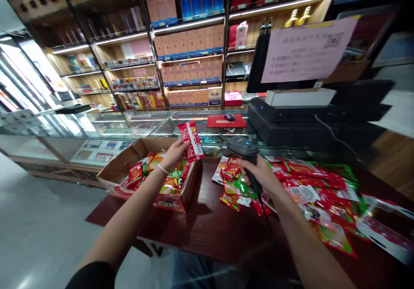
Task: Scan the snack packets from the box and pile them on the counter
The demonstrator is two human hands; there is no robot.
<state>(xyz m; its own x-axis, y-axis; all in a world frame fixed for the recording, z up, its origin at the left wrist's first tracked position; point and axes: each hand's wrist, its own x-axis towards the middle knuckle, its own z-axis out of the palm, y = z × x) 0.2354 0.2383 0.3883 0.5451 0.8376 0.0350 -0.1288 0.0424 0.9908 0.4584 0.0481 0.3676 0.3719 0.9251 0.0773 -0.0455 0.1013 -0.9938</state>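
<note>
My left hand [176, 155] grips a red snack packet [193, 141] and holds it up over the right rim of an open cardboard box [111, 168]. A white label strip runs along the side of the packet that faces me. My right hand [260, 174] is wrapped round the handle of a black barcode scanner [243, 146], its head tilted toward the left and a small blue light showing on top. Scanner and packet are apart. Inside the box lie several red, yellow and green snack packets [171, 183]. Loose snack packets [231, 192] lie beneath the scanner.
A large pile of red and green packets [323, 190] covers the right of the dark wooden table [200, 224]. Behind stand a glass display counter [129, 123], a red mat [223, 121] with a mouse, and a monitor bearing a pink paper sheet [304, 51]. The scanner's cable [265, 211] hangs down.
</note>
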